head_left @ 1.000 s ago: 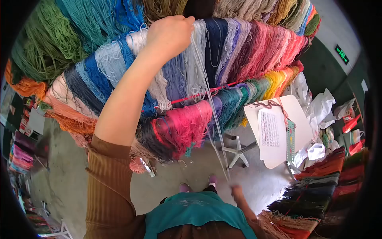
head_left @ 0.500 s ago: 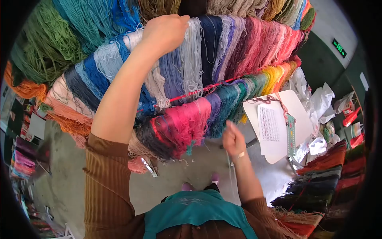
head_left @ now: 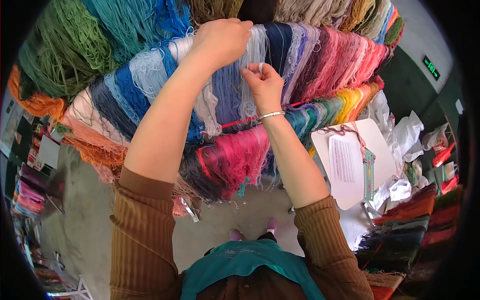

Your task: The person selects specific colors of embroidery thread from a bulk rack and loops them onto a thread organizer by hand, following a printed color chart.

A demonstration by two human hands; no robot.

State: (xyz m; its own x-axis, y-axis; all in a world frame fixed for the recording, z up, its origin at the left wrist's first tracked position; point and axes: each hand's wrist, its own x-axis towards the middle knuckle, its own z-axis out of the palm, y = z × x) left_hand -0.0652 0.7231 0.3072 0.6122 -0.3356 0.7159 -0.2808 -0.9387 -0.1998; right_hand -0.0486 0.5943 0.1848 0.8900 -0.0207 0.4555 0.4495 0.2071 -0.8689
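Skeins of yarn hang in a colour-sorted row across a rack. My left hand [head_left: 223, 42] is closed at the top of this row, its fingertips pinched at the upper edge of the pale grey yarn [head_left: 256, 45]. Just below and to the right is my right hand [head_left: 265, 85], thumb and forefinger brought together in front of the same skein; any thread between them is too fine to make out. Periwinkle yarn [head_left: 227, 92] hangs to the left of my right hand, and navy yarn [head_left: 279, 42] lies to its right.
A lower row holds pink yarn [head_left: 237, 157] and teal and yellow skeins. On the right lies a white board [head_left: 382, 150] with a printed sheet [head_left: 345, 165] and a green punched card [head_left: 369, 175]. Plastic bags [head_left: 407, 135] sit beyond. Green and blue skeins fill the upper left.
My right hand has risen from beside the lower row to the pale grey yarn, close to my left hand. The left hand stays at the top of the skein. The view has shifted slightly.
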